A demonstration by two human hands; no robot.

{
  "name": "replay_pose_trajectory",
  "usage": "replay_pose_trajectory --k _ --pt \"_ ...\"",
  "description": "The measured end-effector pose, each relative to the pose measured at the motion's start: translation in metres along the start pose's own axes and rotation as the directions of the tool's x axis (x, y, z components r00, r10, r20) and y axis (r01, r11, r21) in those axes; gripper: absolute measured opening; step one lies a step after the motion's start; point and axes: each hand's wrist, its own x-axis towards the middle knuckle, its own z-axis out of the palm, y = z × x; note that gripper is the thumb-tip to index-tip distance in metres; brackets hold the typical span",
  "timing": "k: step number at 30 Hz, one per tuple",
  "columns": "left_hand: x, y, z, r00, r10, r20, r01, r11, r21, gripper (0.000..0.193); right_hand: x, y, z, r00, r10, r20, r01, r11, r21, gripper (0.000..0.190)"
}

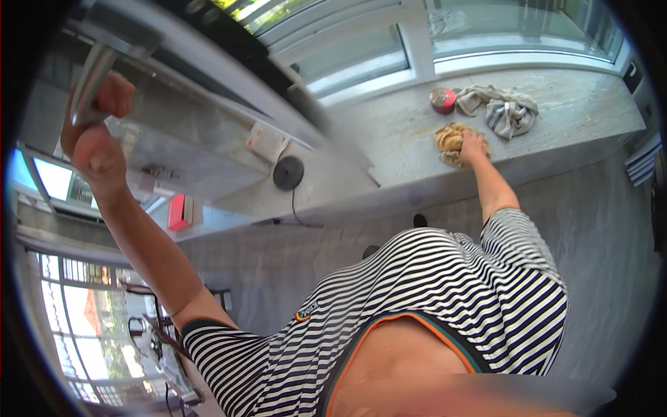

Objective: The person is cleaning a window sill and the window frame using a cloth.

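My left hand (101, 135) is raised at the far left, its fingers closed round a curved metal bar handle (94, 78) fixed to a large glossy panel. The panel slants across the view and looks blurred. Low on the right, my right hand (472, 147) presses on a crumpled tan cloth (452, 136) lying on a pale marble-look counter (568, 104) beneath the window. Just behind that cloth stands a round red tin (442, 100) with a patterned lid. A bunched grey-white cloth with stripes (510, 115) lies beyond my right hand, to its right.
Left of the panel's lower edge, a black round base with a cable (288, 173) and a white printed packet (267, 142) lie on the counter. A red box (178, 212) stands farther left. The window frame (521, 61) borders the counter's back. Chairs (140, 318) stand at lower left.
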Motion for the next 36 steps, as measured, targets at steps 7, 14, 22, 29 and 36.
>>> replay_pose_trajectory --k 7,14,22,29,36 --pt "-0.168 0.029 -0.110 0.348 -0.650 -0.675 0.431 0.750 -0.501 0.127 -0.011 -0.016 -0.001 0.991 -0.034 0.133 0.044 0.997 -0.071 0.036" --pt "-0.293 0.064 -0.167 0.807 -0.235 -0.542 0.591 0.309 0.745 0.093 0.023 0.002 0.016 0.981 -0.012 0.194 0.007 1.000 0.030 0.035" --pt "-0.271 0.168 -0.046 0.122 -0.525 -0.842 0.598 0.716 -0.360 0.094 0.023 -0.128 -0.019 0.919 -0.393 0.034 0.157 0.443 0.883 0.039" --pt "-0.293 0.146 0.055 0.186 -0.313 -0.931 0.960 0.259 0.105 0.078 -0.104 -0.382 -0.130 0.314 -0.751 -0.581 0.403 -0.449 0.798 0.048" --pt "-0.309 0.135 0.060 0.002 -0.161 -0.987 0.981 0.190 -0.029 0.054 -0.253 -0.507 -0.094 -0.418 -0.367 -0.831 0.478 -0.867 0.142 0.049"
